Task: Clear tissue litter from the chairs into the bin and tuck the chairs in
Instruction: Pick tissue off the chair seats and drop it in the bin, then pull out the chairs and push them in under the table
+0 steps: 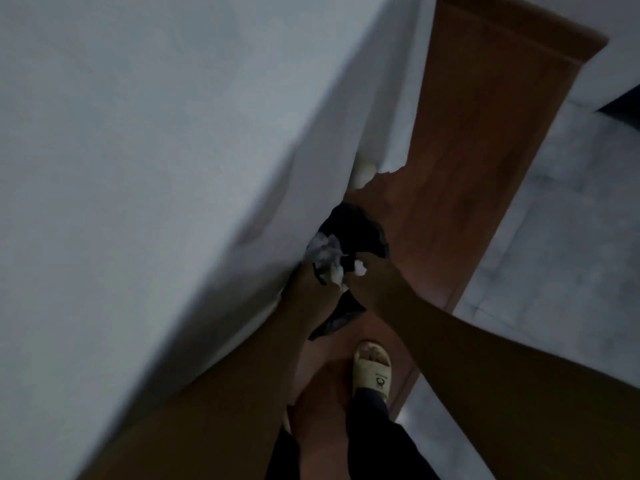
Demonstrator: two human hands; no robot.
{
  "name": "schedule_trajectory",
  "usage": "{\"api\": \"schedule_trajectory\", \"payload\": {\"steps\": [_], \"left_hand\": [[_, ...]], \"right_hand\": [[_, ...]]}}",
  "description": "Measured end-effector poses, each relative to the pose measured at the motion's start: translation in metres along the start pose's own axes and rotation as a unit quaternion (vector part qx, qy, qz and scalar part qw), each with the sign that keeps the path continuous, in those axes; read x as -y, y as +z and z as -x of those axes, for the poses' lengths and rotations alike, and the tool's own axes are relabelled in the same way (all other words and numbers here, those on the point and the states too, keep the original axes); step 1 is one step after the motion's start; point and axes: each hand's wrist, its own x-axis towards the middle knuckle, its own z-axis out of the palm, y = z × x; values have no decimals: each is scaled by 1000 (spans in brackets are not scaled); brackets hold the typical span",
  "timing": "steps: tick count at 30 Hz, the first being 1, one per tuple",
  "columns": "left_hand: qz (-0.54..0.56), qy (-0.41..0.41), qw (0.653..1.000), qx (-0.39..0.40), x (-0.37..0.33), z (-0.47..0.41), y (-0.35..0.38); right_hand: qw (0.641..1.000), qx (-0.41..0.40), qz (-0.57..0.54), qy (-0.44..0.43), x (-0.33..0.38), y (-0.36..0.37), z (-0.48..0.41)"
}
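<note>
Left hand grips the black bag rim; right hand pinches a tissue — crumpled tissues inside.

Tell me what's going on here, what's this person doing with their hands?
A person stands beside a white-draped table, both hands down at a black bag by its edge. The left hand and right hand are bunching crumpled white tissue at the bag's mouth. More tissue sits further along the wooden surface.
</note>
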Motion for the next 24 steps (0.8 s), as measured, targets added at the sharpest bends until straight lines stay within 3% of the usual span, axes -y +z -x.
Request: {"api": "schedule_trajectory", "payload": {"steps": [3, 6, 11, 14, 19, 24], "left_hand": [[-79, 12, 997, -7, -21, 53, -24], [-55, 28, 997, -51, -36, 106, -48], [-22, 122, 985, -119, -75, 238, -110], [-59, 153, 978, -129, -72, 307, -162], [-132, 159, 946, -251, 15, 412, -264], [-187, 115, 925, -309, 168, 511, -334]], "right_hand": [[997, -26, 70, -28, 29, -36, 41], [989, -55, 108, -82, 66, -75, 95], [957, -84, 225, -162, 137, -109, 201], [942, -124, 217, -226, 187, -103, 264], [913, -154, 199, -320, 277, -35, 353], [888, -93, 250, -375, 347, 87, 440]]}}
